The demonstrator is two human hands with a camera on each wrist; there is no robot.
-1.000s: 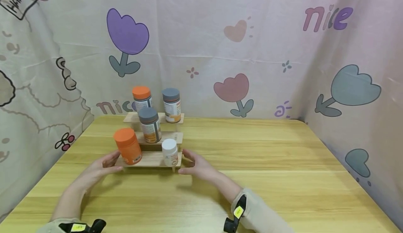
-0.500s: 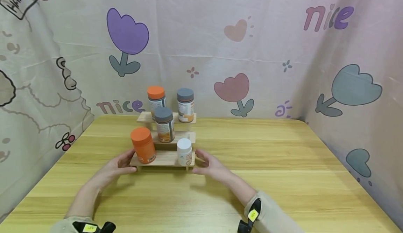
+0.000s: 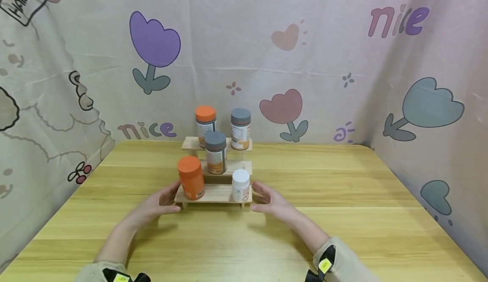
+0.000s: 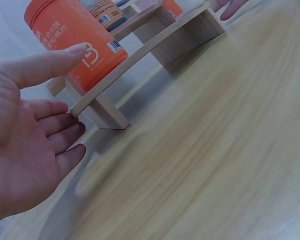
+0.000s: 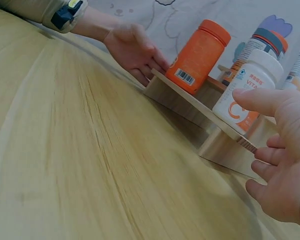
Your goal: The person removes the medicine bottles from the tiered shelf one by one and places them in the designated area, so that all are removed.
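Observation:
A three-tier wooden rack [image 3: 218, 193] stands on the table with pill bottles on its steps. The bottom step bears an orange bottle [image 3: 192, 180] on the left and a small white bottle [image 3: 241, 186] on the right. One grey-capped bottle [image 3: 216, 155] is on the middle step. Up top are an orange-capped bottle [image 3: 206, 125] and another grey-capped bottle [image 3: 241, 130]. My left hand [image 3: 158, 203] touches the rack's left end with relaxed fingertips, thumb held apart in front of the orange bottle. At the opposite end, my right hand [image 3: 272, 201] has its relaxed fingers against the bottom step.
The wooden table [image 3: 343, 214] stretches to both sides and in front of the rack. Close behind its back edge hangs a printed curtain [image 3: 228, 40], which also runs along the left and right sides.
The rack has slid to the right along the table, carrying all its bottles. Both hands have moved right with it, staying at its two ends.

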